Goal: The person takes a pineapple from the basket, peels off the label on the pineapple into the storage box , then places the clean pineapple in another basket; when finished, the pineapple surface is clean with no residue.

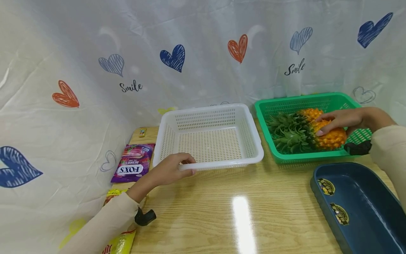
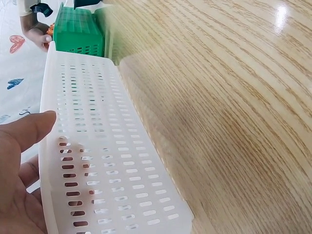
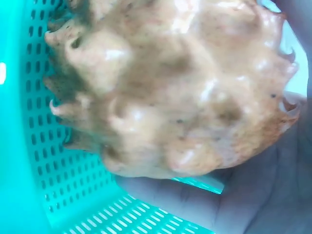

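My left hand (image 1: 171,170) grips the near rim of a white plastic basket (image 1: 228,163) at its left corner. The left wrist view shows the thumb outside the basket's slotted wall (image 2: 109,146) and the fingers behind it. My right hand (image 1: 345,119) reaches into a green basket (image 1: 269,139) and holds the nearer of two orange pineapples (image 1: 331,139). Beyond it lies the other pineapple (image 1: 310,113); the leafy crowns of both point left. Close up in the right wrist view, the held pineapple (image 3: 170,102) has fingers curled beneath its side.
A dark blue tray (image 1: 328,215) stands at the front right, below the green basket. Along the left edge lie a purple Fox's candy bag (image 1: 135,160), a yellow packet (image 1: 123,243) and a tiny yellow item (image 1: 142,132). A heart-printed curtain (image 1: 203,77) hangs behind the wooden table.
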`<action>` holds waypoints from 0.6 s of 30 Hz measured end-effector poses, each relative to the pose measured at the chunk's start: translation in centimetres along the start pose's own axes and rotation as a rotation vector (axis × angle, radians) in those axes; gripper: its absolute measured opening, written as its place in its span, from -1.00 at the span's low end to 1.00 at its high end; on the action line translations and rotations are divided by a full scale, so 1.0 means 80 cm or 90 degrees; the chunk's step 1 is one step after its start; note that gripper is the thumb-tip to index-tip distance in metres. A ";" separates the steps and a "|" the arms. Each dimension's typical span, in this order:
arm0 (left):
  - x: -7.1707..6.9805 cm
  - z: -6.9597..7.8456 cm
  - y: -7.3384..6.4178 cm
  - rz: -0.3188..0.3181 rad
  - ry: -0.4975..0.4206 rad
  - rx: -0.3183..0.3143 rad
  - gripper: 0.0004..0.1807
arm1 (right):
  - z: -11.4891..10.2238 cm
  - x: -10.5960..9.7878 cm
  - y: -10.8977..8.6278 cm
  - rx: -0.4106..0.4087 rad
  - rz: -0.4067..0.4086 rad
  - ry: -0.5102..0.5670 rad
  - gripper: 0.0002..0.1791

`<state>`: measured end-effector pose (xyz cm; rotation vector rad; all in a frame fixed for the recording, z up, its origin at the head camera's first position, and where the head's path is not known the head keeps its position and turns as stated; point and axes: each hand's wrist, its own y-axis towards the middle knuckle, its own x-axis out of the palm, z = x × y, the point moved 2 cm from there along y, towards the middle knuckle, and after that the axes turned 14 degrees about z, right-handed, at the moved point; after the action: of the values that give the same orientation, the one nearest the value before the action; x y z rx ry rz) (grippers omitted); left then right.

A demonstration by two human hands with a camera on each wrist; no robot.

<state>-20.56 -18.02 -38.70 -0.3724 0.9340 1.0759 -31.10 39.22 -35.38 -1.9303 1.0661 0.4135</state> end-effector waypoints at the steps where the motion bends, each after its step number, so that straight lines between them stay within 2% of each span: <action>1: 0.000 0.000 0.000 0.000 0.001 0.000 -0.78 | 0.000 0.000 0.000 -0.001 0.002 -0.005 0.02; 9: 0.000 0.001 0.000 -0.003 0.005 -0.003 -0.76 | -0.002 0.002 0.000 0.000 0.014 -0.042 0.05; 18: -0.001 0.002 0.000 -0.004 0.005 -0.007 -0.78 | -0.007 0.002 0.004 0.003 -0.015 -0.049 0.05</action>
<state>-20.46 -17.92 -38.55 -0.3888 0.9331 1.0749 -31.35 38.61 -35.31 -1.9046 0.9928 0.4684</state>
